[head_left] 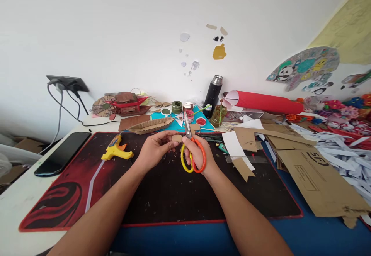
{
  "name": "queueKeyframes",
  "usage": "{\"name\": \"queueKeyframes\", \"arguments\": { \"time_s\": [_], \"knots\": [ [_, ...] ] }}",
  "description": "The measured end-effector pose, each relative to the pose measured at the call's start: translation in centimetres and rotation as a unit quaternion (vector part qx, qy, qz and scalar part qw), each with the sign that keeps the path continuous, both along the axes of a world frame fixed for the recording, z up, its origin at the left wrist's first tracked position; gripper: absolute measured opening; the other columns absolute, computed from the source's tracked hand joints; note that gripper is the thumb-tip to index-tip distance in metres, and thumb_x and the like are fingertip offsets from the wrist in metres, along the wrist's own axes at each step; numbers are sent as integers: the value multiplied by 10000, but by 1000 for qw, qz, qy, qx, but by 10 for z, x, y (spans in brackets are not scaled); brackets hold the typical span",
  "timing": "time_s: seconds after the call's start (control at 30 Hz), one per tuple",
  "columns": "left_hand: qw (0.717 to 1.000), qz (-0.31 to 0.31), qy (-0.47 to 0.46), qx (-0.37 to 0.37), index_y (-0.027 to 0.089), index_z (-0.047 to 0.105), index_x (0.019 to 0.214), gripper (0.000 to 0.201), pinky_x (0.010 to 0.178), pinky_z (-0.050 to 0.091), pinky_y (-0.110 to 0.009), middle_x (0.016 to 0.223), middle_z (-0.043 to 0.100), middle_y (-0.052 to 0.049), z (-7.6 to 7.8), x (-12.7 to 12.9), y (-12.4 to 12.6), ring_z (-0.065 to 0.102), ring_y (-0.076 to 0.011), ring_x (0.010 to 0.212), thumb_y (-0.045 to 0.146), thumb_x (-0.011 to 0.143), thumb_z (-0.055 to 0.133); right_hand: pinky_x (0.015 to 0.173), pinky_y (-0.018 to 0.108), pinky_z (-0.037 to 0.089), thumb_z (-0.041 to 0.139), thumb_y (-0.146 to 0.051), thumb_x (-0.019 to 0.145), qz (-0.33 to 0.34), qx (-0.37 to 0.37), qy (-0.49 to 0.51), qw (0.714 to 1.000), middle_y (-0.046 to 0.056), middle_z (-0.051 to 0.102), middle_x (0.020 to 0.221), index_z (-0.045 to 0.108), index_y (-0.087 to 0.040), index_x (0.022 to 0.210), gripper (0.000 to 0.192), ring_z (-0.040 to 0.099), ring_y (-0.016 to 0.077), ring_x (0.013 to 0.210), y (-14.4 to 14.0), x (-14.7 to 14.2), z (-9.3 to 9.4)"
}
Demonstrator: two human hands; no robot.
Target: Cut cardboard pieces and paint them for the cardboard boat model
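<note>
Between the thumb and fingers of my left hand (158,148) is a small piece of cardboard (176,138) with a rounded outline. My right hand (199,151) is wrapped round a pair of scissors (188,126) with one yellow and one orange-red handle loop. Their blades point up and away, just right of the cardboard piece, and look nearly closed. Both hands are above the dark desk mat (174,198). Behind them lies a boat-shaped cardboard hull (153,125), apart from my fingers.
A yellow glue gun (117,150) and a black phone (63,153) lie left. Paint jars (177,107), a black flask (213,92) and a red roll (266,102) stand or lie at the back. Cardboard sheets (319,178) and white paper strips (344,148) crowd the right.
</note>
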State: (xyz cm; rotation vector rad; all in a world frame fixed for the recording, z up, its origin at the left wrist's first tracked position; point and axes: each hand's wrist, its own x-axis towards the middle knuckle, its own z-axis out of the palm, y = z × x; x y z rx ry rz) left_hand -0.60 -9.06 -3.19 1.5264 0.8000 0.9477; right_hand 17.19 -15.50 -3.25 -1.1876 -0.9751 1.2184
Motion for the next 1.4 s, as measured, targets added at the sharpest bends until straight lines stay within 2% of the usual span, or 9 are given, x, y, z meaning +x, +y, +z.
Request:
{"name": "queueKeyframes", "arguments": {
  "time_s": [0.13,0.3,0.43,0.7,0.93,1.03,1.2,1.27,1.4],
  "knots": [
    [1000,-15,4,3,182,803,1242,529,704,605,-324,882,792,-43,1,0,-1,692,-173,720,484,822,914,348,194,378,753,-546,882,-3,-6,-23,1000,-80,577,528,631,-219,842,351,508,104,332,-1,-1,2],
    [999,-32,-13,11,196,711,1402,669,699,607,-321,827,685,20,3,0,0,670,-159,698,430,812,923,349,204,401,736,-563,880,-17,-1,-43,999,-75,569,527,622,-227,827,359,515,114,339,-2,-1,6],
    [999,-38,-2,15,194,730,1337,616,712,611,-330,868,685,9,3,-2,2,674,-163,715,457,813,918,362,212,411,741,-560,883,-25,5,-76,997,-80,551,503,610,-236,820,355,507,121,343,-2,-1,9],
    [999,-42,3,-6,177,777,1210,522,663,580,-310,783,693,0,6,-3,4,647,-161,663,517,833,897,382,229,420,698,-541,918,-31,19,-115,993,-74,543,500,630,-240,841,318,524,137,358,-3,-2,6],
    [999,-37,-10,11,184,807,1223,520,689,576,-311,788,694,1,1,-2,5,653,-164,687,460,799,928,383,229,421,698,-546,917,-33,19,-114,993,-76,537,495,629,-241,841,322,513,138,353,-4,-2,7],
    [999,-29,13,25,184,833,1160,463,713,577,-324,752,707,-2,-1,-2,5,662,-173,685,477,811,915,399,228,427,703,-536,921,-35,25,-123,991,-69,555,505,641,-238,840,315,521,136,361,-4,-2,6],
    [1000,-23,6,11,187,829,1192,526,670,561,-310,756,726,-2,-1,-2,6,671,-170,666,527,800,918,398,225,422,706,-536,920,-32,25,-109,993,-75,545,492,627,-238,835,319,509,133,356,-3,-1,4],
    [1000,-20,-6,-5,180,821,1176,532,653,555,-305,786,759,-22,1,-2,6,680,-171,664,556,811,908,389,221,410,706,-534,917,-33,22,-104,994,-76,547,500,625,-237,839,317,504,129,351,-2,-1,4],
    [999,-10,-22,-30,169,806,1022,510,615,529,-299,835,807,-79,2,-4,9,695,-176,649,632,823,883,378,217,391,705,-536,912,-35,22,-100,994,-79,540,505,614,-238,821,325,489,121,342,-2,-1,4]
  ]
}}
